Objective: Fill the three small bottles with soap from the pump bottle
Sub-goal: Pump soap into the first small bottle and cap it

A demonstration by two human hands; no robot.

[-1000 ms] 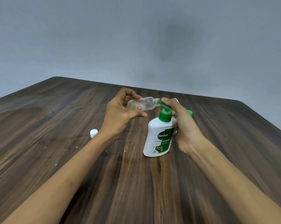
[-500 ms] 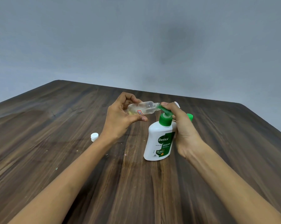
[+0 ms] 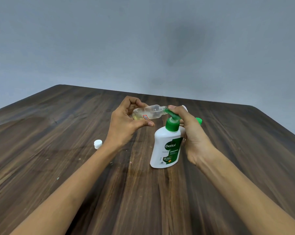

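One small bottle is gripped nearly sideways by the left hand, its mouth set against the nozzle of the pump bottle, whose pump head is pressed and clasped by the right hand. Soap could be spilled if the mouth is slipped off the nozzle. A little yellowish liquid is seen pooled inside. A white cap is left well left of the pump bottle.

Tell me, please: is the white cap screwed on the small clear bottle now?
No, the small clear bottle in the left hand has a bare open neck at the pump nozzle, and the white cap lies apart on the table.
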